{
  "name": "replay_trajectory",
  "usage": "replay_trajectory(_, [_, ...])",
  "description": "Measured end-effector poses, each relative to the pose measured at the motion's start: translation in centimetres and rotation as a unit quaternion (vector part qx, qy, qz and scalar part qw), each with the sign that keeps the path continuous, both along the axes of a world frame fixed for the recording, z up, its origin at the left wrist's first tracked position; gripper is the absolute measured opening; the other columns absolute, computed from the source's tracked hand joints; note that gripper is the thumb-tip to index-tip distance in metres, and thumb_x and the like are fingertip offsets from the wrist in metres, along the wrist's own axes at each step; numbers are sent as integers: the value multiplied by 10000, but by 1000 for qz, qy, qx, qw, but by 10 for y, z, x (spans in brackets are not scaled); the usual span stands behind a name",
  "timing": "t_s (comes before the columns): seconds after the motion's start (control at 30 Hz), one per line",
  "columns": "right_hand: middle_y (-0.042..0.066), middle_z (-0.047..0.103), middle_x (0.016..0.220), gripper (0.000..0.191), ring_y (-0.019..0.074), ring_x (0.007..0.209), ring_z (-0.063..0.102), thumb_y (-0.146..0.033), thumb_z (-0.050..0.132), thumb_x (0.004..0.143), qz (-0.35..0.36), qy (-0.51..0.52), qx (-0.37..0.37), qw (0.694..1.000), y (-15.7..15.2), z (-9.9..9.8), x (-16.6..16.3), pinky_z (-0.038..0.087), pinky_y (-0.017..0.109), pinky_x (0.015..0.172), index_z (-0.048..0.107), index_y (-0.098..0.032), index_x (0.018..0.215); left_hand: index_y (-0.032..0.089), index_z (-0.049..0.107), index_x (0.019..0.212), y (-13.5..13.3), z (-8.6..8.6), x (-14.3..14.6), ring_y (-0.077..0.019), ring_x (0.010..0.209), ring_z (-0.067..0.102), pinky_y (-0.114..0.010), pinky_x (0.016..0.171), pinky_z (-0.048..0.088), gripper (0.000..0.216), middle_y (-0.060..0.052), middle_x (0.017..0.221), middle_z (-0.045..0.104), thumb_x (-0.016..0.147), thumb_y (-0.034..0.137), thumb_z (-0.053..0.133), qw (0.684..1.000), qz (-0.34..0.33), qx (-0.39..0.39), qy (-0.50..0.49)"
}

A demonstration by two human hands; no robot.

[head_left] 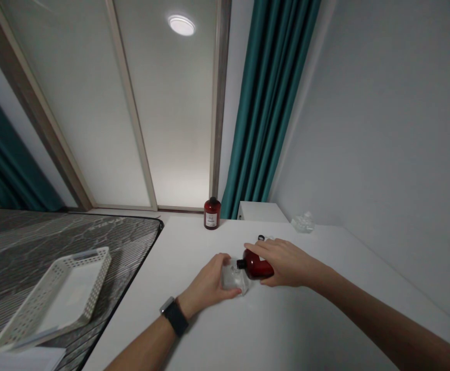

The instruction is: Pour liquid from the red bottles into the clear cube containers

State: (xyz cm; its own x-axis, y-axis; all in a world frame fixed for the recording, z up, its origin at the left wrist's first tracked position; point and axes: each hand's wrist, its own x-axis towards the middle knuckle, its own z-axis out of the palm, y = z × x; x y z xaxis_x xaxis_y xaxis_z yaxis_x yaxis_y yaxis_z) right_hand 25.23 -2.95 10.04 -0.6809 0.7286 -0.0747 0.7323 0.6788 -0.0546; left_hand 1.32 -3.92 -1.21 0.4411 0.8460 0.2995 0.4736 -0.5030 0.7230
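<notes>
My right hand (284, 263) is wrapped over a dark red bottle (256, 267) that is tipped on its side, with its black neck pointing left. My left hand (209, 286), with a dark watch on the wrist, grips a small clear container (234, 278) right at the bottle's mouth. Both rest on the white table (271, 324). A small black cap (261, 237) lies just behind my right hand.
A second dark red bottle (212, 213) stands upright at the table's far edge, by a teal curtain (265, 113). A white box (261, 212) and a crumpled clear wrapper (303, 222) lie at the back. A white perforated tray (60, 293) sits on a grey patterned surface to the left.
</notes>
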Motion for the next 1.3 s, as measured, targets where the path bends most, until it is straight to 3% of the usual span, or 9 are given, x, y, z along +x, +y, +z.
replay_trajectory(1.3, [136,661,1240,785,350,1075,632,-340,725,747,5,-7,0,1000,-1,4,-2,467,466,913,420,-199,1457,189,478,1157,0,-2,0,-272,1022,610,-408,894,497,586,-93,1130,615,685,273,814,1000,-3,-6,-10])
